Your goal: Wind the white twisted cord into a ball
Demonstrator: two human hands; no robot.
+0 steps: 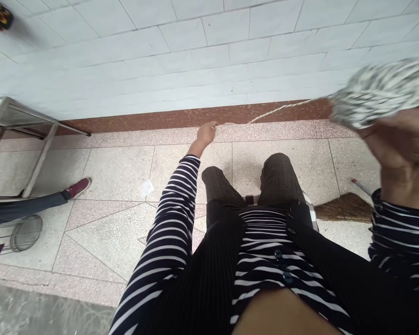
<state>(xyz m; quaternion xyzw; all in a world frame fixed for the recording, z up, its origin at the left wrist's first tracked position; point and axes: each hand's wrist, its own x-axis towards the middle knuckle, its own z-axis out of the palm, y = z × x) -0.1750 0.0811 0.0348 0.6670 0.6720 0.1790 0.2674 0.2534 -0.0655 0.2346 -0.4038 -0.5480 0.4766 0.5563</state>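
Black-and-white cord bundle [380, 95] is up at the right of the view, raised well off the floor and close to the camera; blurred, so can't tell if it's plaited or just wound. Right hand [405, 139] grips it from below and behind; some fingers hidden. Probably held high so the cord hangs free of lap and floor.

Thin strand [282, 108] leaves the bundle's left end and runs across to the left hand [206, 134], which pinches it between thumb and fingertips. Arms spread wide, presumably to stretch that length out. Line isn't fully tight: slight bend nearer the left hand.

Below: person's knees [277, 179], apart, looks seated. Broom [345, 208] lies on the floor on the right side, beside the person, likely just parked there. White scrap [147, 188] on the floor left of the striped sleeve.

Further out: tiled wall [226, 60] ahead. Far left, a metal-legged table [43, 156], another person's shoe [78, 187] near its leg, and a round wire-framed item [27, 232], maybe a stool.
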